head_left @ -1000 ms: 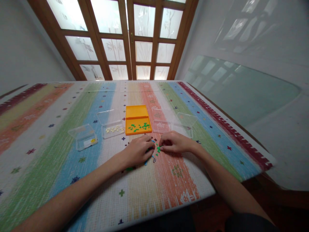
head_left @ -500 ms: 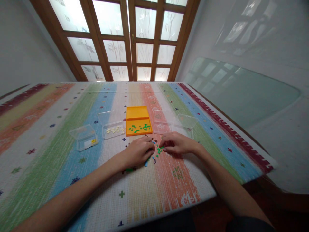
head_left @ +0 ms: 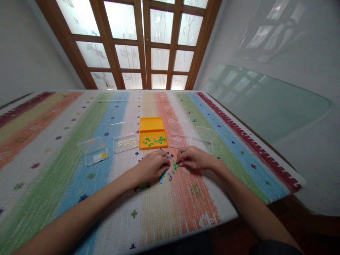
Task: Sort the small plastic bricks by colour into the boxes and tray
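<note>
Small green pieces [head_left: 175, 166] lie loose on the striped cloth between my two hands. My left hand [head_left: 154, 165] rests on the cloth with its fingers curled, and blue pieces [head_left: 161, 180] show just below it. What its fingers hold, if anything, is hidden. My right hand [head_left: 191, 158] is pinched at the right edge of the green pieces; anything between its fingertips is too small to make out. Ahead of my hands stands an open orange box [head_left: 153, 147] with several green pieces in its lower half.
A clear box [head_left: 115, 148] with cream pieces stands left of the orange one. Farther left is another clear box [head_left: 90, 163] with yellow pieces. Two open clear boxes [head_left: 179, 141] stand to the right, beyond my right hand. The table's front edge is near my forearms.
The view has shifted very slightly. My right hand's fingers have moved a little at the green pieces; my left hand stays almost in place.
</note>
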Tool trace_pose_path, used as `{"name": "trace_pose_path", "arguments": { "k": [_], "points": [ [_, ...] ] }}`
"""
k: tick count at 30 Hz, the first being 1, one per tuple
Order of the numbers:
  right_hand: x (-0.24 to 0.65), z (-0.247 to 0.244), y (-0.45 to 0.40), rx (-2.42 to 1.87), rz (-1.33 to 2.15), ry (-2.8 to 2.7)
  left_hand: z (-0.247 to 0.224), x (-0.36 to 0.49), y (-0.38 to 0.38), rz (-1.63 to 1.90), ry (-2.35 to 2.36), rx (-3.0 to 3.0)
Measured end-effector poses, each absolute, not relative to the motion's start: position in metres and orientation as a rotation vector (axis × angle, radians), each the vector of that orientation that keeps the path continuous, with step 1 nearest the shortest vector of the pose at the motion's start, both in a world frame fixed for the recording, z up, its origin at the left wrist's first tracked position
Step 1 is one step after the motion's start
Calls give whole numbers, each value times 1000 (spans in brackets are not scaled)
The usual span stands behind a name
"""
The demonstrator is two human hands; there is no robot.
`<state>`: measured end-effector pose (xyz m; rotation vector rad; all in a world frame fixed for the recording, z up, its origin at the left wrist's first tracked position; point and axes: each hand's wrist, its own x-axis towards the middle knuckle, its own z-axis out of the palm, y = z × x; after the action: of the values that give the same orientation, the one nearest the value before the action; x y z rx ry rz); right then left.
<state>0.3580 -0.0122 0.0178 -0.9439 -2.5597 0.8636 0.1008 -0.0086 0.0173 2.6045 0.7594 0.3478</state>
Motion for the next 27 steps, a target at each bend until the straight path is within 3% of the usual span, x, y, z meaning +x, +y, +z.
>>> {"name": "trace_pose_path", "arguments": {
  "k": [10,18,27],
  "points": [
    [357,14,-12,-955,858,-2545,27,99,-4,399,786,2577],
    [359,19,-9,-1007,826,-2565,52,64,38,523,1187,2512],
    [359,17,-10,-1017,790,-2568,44,42,63,438,1380,2447]
  ]
}}
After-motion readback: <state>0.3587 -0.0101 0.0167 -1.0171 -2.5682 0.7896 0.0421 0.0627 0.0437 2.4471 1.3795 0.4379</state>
